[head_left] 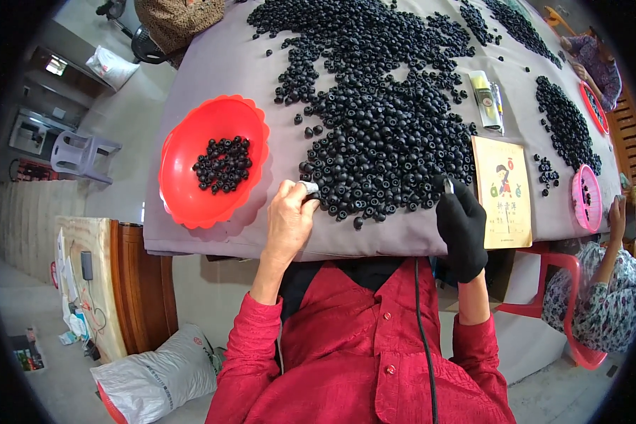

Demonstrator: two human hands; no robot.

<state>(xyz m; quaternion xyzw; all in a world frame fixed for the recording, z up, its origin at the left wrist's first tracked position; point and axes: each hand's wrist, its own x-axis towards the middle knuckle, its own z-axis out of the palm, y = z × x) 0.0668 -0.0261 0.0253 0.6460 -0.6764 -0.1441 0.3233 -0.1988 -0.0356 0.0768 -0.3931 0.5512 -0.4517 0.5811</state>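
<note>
A large heap of small round black pieces (381, 134), many with a pale-rimmed hole, covers the cloth before me. My left hand (290, 215) is bare, with a white wrap (308, 187) on a finger. It rests at the heap's near left edge, fingers closed together; whatever lies between them is hidden. In a black glove, my right hand (463, 230) is closed at the heap's near right edge. From its fingers pokes the silver tip of a small metal tool (448, 186), otherwise covered. Left of my left hand stands a red scalloped bowl (184, 152) holding some black pieces.
Right of the heap lie a yellow booklet (503, 226) and a tube-like packet (483, 99). At the table's right side, two people sit near a pink basket (585, 219), a red bowl (592, 106) and another pile. A patterned bag (177, 21) sits far left.
</note>
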